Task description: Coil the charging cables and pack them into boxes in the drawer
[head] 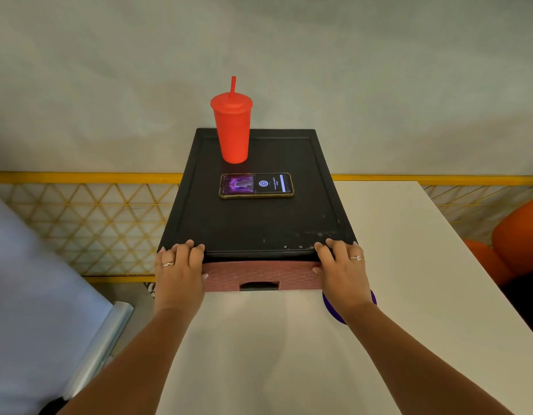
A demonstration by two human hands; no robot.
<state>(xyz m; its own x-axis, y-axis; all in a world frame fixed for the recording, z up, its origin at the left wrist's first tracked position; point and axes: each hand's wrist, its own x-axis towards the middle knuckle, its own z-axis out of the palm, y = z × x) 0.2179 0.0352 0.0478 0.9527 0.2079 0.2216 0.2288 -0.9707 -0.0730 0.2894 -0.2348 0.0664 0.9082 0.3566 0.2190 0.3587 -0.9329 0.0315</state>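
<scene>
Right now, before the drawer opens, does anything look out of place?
Nothing spilled or broken. A red tumbler and a lit phone sit loose on the drawer unit's black top, which the left hand and right hand grip at its front corners; they could shift if it moves.

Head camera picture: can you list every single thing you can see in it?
Black flat plastic top of the drawer unit: one, black, middle, standing on the table.
Pink woven-pattern drawer front: one, pink, under the top's near edge.
Red plastic tumbler with lid and straw: one, red, upright near the top's far edge.
Smartphone with lit screen: one, dark, flat on the top, nearer than the tumbler.
White table: one, white, under the unit.
Purple round disc: one, purple, on the table, partly hidden by the right wrist.
Yellow metal lattice railing: one, yellow, behind the table.
Orange rounded shapes: two, orange, far right.
Left hand: one, grips the top's near left corner.
Right hand: one, grips the near right corner.
</scene>
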